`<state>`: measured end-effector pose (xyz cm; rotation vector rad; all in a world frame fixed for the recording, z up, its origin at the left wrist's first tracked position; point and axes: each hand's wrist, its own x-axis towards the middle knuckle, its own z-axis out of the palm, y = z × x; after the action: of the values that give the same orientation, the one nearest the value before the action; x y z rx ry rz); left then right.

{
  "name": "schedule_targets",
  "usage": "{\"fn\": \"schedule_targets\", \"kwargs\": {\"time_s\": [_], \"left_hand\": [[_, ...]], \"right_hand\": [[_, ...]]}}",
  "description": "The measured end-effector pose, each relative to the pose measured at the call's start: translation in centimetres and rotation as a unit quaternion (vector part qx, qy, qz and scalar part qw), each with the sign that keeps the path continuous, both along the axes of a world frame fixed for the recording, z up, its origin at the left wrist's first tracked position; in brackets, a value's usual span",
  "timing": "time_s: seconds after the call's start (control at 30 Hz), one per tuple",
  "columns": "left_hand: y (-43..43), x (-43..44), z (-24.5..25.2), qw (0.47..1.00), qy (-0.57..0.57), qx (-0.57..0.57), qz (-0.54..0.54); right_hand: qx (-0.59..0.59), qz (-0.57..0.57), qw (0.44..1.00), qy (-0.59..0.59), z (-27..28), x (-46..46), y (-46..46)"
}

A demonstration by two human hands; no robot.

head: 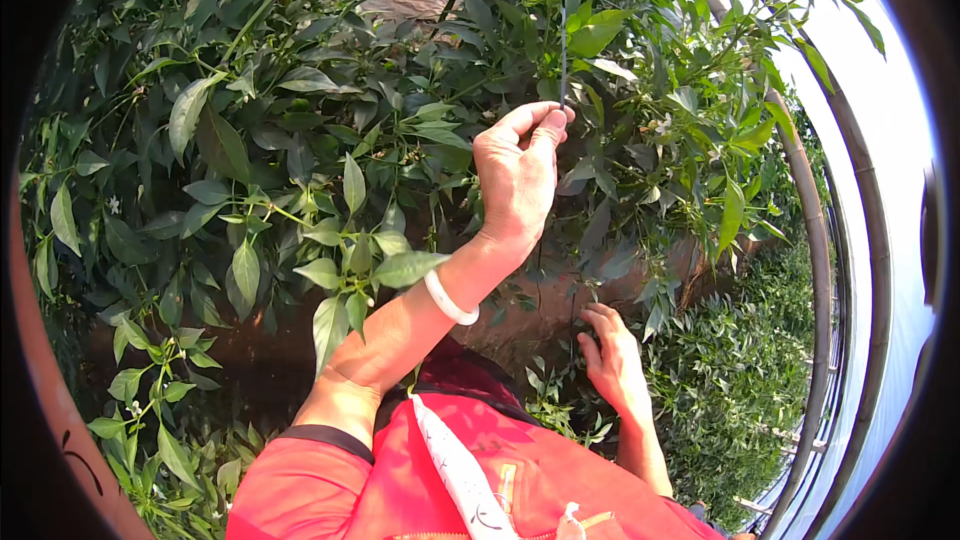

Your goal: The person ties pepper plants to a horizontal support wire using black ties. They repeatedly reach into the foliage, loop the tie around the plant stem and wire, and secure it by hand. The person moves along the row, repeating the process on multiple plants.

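My left hand (521,165), with a white bangle on its wrist, is raised among leafy pepper plants (300,97). Its thumb and forefinger pinch a thin dark string (563,52) that runs up past bright leaves. Lower and to the right, my right hand (611,360) has its fingers apart beside the lower leaves, near a thin dark line that hangs down. Nothing can be made out in its grasp. Small white flowers (661,124) show on the plants to the right of the string.
Bent poles (874,240) of a tunnel frame curve along the right, with pale sheeting beyond. More pepper plants (727,390) stand in a row at the lower right. Bare soil (517,315) shows between the rows. A leafy shoot (352,262) hangs over my left forearm.
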<state>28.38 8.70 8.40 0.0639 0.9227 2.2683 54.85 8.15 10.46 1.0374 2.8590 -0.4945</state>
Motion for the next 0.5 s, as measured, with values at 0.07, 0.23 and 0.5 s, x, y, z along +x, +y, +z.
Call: {"fn": "schedule_targets", "kwargs": {"time_s": [0.07, 0.23, 0.5], "left_hand": [[-1.2, 1.1, -0.4, 0.999, 0.029, -0.022, 0.011], [-3.6, 4.4, -1.5, 0.983, 0.175, -0.052, 0.01], [-3.5, -7.9, -7.2, 0.871, 0.398, -0.279, 0.073]], "right_hand": [[-0.173, -0.117, 0.958, 0.197, 4.6, -6.9, 0.9], [-0.242, -0.047, 0.926, 0.285, 6.6, -21.0, 5.3], [-0.404, -0.105, 0.786, 0.456, 5.1, -23.1, 8.9]]}}
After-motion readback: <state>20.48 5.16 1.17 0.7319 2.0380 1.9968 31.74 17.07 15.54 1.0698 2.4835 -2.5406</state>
